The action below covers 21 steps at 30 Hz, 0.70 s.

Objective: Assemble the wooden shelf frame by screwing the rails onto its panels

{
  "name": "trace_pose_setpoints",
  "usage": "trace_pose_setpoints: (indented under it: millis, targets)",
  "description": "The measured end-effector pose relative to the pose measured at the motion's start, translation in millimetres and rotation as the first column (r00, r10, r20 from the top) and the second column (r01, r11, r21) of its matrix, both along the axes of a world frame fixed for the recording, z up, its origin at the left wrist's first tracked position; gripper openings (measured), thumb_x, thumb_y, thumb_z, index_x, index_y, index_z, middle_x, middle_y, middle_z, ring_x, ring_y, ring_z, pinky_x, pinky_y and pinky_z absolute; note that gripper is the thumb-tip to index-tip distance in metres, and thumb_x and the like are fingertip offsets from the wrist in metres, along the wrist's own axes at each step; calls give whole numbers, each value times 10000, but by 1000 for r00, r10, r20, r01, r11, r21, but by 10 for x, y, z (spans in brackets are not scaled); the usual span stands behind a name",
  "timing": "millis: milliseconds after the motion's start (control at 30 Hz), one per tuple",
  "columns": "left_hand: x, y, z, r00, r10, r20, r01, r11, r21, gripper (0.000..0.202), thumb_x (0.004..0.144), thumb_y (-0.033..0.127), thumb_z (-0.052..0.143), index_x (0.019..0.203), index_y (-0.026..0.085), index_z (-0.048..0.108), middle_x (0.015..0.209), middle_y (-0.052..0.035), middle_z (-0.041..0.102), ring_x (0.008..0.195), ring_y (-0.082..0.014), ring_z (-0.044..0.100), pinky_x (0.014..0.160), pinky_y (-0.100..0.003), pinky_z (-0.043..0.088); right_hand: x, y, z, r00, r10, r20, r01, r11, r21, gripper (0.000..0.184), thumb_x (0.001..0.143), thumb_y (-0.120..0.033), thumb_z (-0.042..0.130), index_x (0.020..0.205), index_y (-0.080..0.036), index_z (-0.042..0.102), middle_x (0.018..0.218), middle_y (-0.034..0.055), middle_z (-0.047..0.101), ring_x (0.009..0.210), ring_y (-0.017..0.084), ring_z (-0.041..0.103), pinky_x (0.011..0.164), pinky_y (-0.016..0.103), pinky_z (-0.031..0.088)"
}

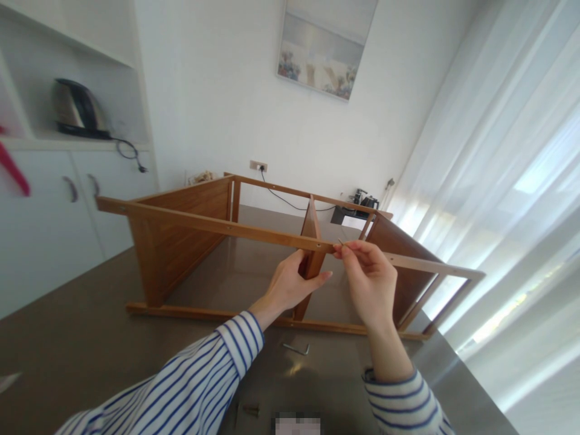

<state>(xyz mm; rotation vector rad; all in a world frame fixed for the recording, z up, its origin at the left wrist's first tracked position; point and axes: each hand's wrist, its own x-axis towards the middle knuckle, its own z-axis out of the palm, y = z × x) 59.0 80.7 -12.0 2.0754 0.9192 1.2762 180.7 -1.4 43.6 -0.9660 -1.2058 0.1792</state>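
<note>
A wooden shelf frame (194, 222) lies on its side across the table, with a middle shelf board (310, 225) between its rails. My left hand (290, 281) is closed around the near edge of that board, its thumb pointing right. Just right of the board's joint, my right hand (369, 275) pinches a small, thin metal screw (341, 241) against or just above the upper near rail. The fingertips partly hide the screw. A hole shows in the rail beside it. Below the frame an L-shaped hex key (296, 349) rests on the table.
The dark table (90, 350) has a few loose screws (251, 411) near its front edge. A kettle (79, 109) stands in a white cabinet on the left. Sheer curtains (521, 181) hang to the right. Behind the frame, a cord runs from a wall socket (258, 165).
</note>
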Motion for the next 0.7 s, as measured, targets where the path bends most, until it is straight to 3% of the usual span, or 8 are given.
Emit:
trace_pose_setpoints:
  millis: [200, 400, 533, 700]
  targets:
    - [3, 29, -14, 999, -41, 13, 41, 999, 14, 513, 747, 575, 634, 1099, 206, 574, 927, -23, 675, 778, -182, 616, 668, -272, 462, 11, 0, -10, 1000, -6, 30, 6, 1000, -17, 147, 808, -305, 647, 900, -190, 642, 892, 54, 732, 809, 185, 698, 784, 343, 558]
    - [8, 54, -52, 1000, 1, -16, -1, 1000, 16, 473, 732, 606, 625, 946, 186, 579, 793, -6, 643, 663, -156, 572, 578, -253, 416, -12, -102, 12, 982, -46, 182, 62, 995, -83, 123, 833, -291, 619, 918, -207, 649, 905, 39, 729, 827, 175, 696, 741, 293, 560]
    - [9, 75, -75, 999, 21, -37, -20, 999, 42, 431, 742, 597, 610, 853, 184, 557, 735, 6, 617, 624, -140, 543, 559, -245, 390, -78, -118, -10, 930, -91, 357, 113, 993, -40, 116, 860, -245, 573, 931, -215, 660, 912, 21, 723, 787, 144, 682, 732, 256, 546]
    - [11, 101, -106, 999, 5, -46, -2, 999, 49, 370, 773, 540, 590, 885, 189, 565, 756, 4, 630, 644, -141, 554, 574, -247, 394, -144, -77, -32, 893, -103, 438, 141, 988, -56, 158, 880, -232, 539, 969, -213, 667, 926, 20, 717, 774, 138, 669, 718, 246, 540]
